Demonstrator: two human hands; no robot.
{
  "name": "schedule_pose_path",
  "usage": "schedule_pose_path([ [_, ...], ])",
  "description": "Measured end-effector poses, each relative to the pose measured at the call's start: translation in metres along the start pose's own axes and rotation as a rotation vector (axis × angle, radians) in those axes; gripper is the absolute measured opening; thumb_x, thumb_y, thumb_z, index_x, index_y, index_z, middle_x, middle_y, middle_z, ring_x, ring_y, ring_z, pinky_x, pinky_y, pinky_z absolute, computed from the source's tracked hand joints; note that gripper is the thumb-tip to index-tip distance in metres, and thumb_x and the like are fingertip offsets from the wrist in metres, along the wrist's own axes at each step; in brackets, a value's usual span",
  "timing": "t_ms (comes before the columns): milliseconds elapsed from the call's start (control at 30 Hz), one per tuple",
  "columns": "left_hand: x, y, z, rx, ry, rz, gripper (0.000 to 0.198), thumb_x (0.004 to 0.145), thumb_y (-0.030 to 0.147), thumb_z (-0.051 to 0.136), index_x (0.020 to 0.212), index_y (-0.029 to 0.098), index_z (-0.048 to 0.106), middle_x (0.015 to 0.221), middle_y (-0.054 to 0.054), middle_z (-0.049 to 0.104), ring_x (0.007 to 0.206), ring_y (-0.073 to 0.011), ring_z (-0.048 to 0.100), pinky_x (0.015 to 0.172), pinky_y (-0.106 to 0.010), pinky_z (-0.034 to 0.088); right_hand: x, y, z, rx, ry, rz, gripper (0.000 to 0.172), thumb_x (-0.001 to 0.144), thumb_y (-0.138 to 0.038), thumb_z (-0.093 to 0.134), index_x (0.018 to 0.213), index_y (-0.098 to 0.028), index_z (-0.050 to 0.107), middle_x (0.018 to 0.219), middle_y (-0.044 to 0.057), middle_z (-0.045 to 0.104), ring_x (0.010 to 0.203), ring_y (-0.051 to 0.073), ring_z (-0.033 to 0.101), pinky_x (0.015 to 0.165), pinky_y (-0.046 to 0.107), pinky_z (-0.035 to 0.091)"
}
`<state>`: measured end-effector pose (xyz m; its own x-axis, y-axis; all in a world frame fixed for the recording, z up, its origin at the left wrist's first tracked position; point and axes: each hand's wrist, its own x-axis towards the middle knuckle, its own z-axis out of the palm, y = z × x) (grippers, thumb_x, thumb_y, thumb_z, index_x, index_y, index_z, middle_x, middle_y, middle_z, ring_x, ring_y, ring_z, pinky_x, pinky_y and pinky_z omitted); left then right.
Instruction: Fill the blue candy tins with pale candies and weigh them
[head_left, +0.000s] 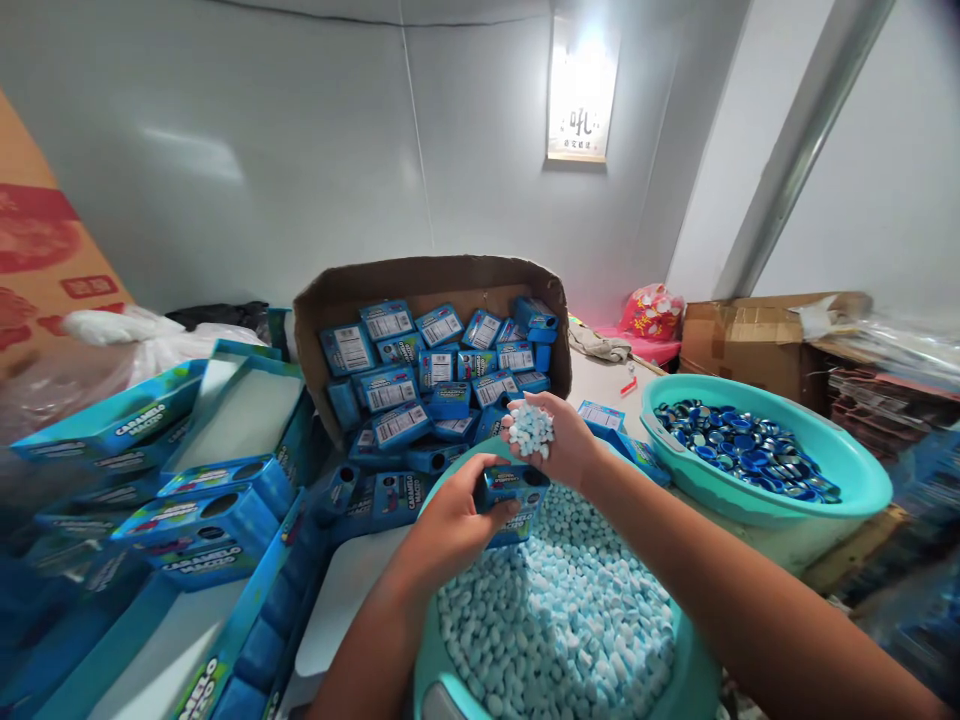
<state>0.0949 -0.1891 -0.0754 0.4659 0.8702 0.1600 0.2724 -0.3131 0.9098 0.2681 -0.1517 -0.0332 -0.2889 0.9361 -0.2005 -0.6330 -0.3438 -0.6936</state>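
Observation:
My left hand [466,510] grips a small blue box [517,485] with a dark round opening on top, over a turquoise tub [430,665]. Cupped palm up just above that box, my right hand [564,438] holds a heap of pale blue and white candies [532,430]. More of the same candies [559,620] fill the tub beneath both hands. Behind them, a brown carton [442,270] lies open towards me, with many small blue boxes [437,369] inside and spilling out at its front.
On the right stands a turquoise basin [765,507] of shiny blue lids [742,445]. Blue display trays [225,540] are stacked at the left. A cardboard box [739,345] and a red floral bag [651,312] sit at the back right, near a grey cloth [600,342].

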Motion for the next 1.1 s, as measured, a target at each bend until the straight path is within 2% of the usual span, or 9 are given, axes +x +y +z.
schedule_pose_path([
  [267,0.0,-0.005,0.001,0.017,0.073,0.034,0.039,0.08,0.029,0.067,0.118,0.022,0.057,0.114,-0.005,0.068,0.105,-0.0221,0.064,0.092,-0.033,0.048,0.0,0.0,-0.001,-0.02,0.011,-0.029,0.016,0.09,-0.023,0.046,0.087,-0.014,0.058,0.069,0.004,0.064,0.061,0.015,0.065,0.051,0.022,0.049],
  [400,-0.003,-0.003,0.0,0.058,0.087,0.045,0.04,0.079,0.028,0.066,0.118,0.022,0.059,0.111,-0.004,0.068,0.101,-0.0213,0.065,0.089,-0.032,0.049,0.003,0.001,-0.004,-0.02,-0.003,-0.02,0.014,0.088,-0.024,0.049,0.088,-0.014,0.059,0.069,0.004,0.065,0.062,0.015,0.065,0.053,0.023,0.051],
  [533,-0.004,-0.002,0.0,0.07,0.102,0.038,0.04,0.079,0.027,0.067,0.118,0.023,0.059,0.109,-0.003,0.069,0.099,-0.021,0.065,0.088,-0.032,0.049,0.003,0.002,-0.003,-0.038,0.038,-0.022,0.014,0.087,-0.024,0.051,0.09,-0.014,0.059,0.07,0.005,0.066,0.063,0.016,0.066,0.053,0.024,0.051],
  [1100,-0.004,-0.002,0.001,0.07,0.073,0.018,0.041,0.079,0.026,0.066,0.119,0.023,0.059,0.115,-0.005,0.069,0.104,-0.0234,0.065,0.091,-0.034,0.048,0.004,0.012,-0.002,-0.076,0.116,-0.035,0.015,0.089,-0.022,0.047,0.085,-0.013,0.059,0.066,0.004,0.064,0.06,0.016,0.065,0.051,0.024,0.052],
])
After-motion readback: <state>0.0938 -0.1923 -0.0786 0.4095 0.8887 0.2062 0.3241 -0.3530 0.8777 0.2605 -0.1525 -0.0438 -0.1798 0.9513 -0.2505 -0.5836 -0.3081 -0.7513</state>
